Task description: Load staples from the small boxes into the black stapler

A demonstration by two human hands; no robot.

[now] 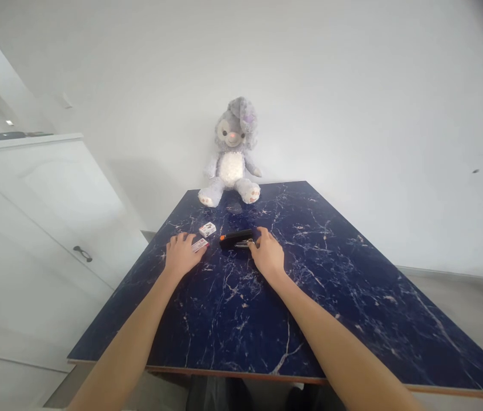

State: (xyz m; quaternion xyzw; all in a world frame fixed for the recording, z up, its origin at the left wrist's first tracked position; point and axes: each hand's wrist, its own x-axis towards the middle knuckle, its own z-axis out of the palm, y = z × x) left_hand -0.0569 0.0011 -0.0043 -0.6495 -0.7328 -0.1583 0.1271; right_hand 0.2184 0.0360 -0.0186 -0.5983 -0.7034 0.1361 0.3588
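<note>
My left hand (pixel 180 255) rests low over the table with its thumb and index finger around the near end of a small white and red box (pixel 199 245), which looks like a staple box. Just beyond it a second small white box (pixel 208 229) with dark print lies on the table, untouched. A black stapler (pixel 235 237) with an orange mark at its left end lies sideways on the tabletop. My right hand (pixel 269 253) grips the stapler's right end between thumb and fingers. The palm hides part of that end.
The dark blue marble-patterned table (pixel 241 319) carries a grey plush toy (pixel 231 165) at its far edge, leaning against the white wall (pixel 353 114). A white cabinet (pixel 53 228) with dark handles stands to the left.
</note>
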